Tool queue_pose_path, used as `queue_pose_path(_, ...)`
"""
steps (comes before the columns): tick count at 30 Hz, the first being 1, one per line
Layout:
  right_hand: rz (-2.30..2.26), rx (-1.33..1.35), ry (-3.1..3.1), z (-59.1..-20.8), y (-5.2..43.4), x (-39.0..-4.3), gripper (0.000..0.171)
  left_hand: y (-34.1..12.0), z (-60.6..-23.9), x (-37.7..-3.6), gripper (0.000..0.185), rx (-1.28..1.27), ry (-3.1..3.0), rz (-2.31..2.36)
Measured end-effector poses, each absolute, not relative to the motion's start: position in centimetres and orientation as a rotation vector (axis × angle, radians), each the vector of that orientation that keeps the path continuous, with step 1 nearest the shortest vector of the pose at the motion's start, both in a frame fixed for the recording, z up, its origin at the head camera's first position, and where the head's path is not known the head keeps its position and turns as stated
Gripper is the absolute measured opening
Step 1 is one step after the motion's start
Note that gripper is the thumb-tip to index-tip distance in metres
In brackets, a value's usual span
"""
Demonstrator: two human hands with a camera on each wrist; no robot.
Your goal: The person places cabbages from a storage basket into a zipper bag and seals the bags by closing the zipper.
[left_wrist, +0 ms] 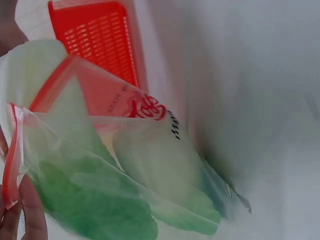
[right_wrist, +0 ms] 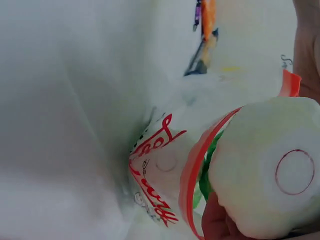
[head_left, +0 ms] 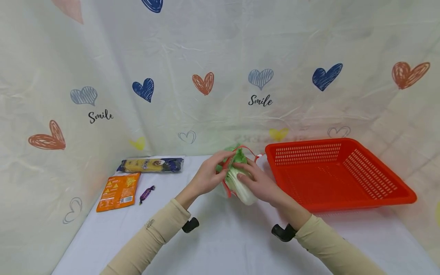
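Over the table, my right hand (head_left: 260,182) holds a Chinese cabbage (head_left: 240,188) by its side, white base toward me. Its green leafy end points into the mouth of a clear zip bag (left_wrist: 137,102) with a red seal strip and red lettering. My left hand (head_left: 208,172) pinches the bag's edge at that strip; its fingertips (left_wrist: 32,212) show at the lower left of the left wrist view. Through the plastic, a second pale green-and-white vegetable (left_wrist: 160,170) lies inside the bag. The right wrist view shows the cabbage's round base (right_wrist: 295,172) close up, just outside the red rim.
A red plastic basket (head_left: 343,206) stands on the right of the white-covered table (head_left: 220,244). At the left lie a yellow-and-blue pasta packet (head_left: 151,165), an orange snack packet (head_left: 118,191) and a purple-wrapped candy (head_left: 147,194). A heart-printed curtain (head_left: 227,49) hangs behind.
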State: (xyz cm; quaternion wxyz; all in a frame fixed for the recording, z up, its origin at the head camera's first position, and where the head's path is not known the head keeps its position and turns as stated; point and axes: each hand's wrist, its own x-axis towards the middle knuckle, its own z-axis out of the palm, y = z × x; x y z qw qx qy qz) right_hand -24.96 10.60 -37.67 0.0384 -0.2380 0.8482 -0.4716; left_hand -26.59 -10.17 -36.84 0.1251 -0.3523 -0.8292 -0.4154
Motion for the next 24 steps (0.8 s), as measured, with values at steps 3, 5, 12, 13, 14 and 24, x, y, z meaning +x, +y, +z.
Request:
queue_pose_path(3,-1.377,-0.810,2.607,-38.1,9.9,-25.2,0.042,-10.3,-37.1,-26.6,0.057,-1.031,-2.439,-1.221)
queue_pose_path(5,-1.359,-0.820,2.591,-38.1,9.5,-25.5,0.043,-10.3,-37.2,-26.6,0.057,-1.030,-2.439,-1.222)
queue_pose_path(12,-1.218,-0.704,2.716,-37.8,8.4,-25.7,0.045,-10.6,-37.2,-26.1,0.062,-1.052,-2.418,-1.169)
queue_pose_path(13,-1.171,-0.709,2.768,-37.8,8.2,-25.6,0.045,-10.6,-37.2,-26.1,0.062,-1.052,-2.422,-1.156)
queue_pose_path(14,-1.121,-0.726,2.819,-37.8,8.0,-25.5,0.045,-10.6,-37.2,-26.0,0.063,-1.045,-2.426,-1.151)
queue_pose_path(24,-0.508,-0.734,3.187,-35.6,8.1,-23.6,0.042,-11.2,-36.7,-26.0,0.061,-0.960,-2.465,-1.127)
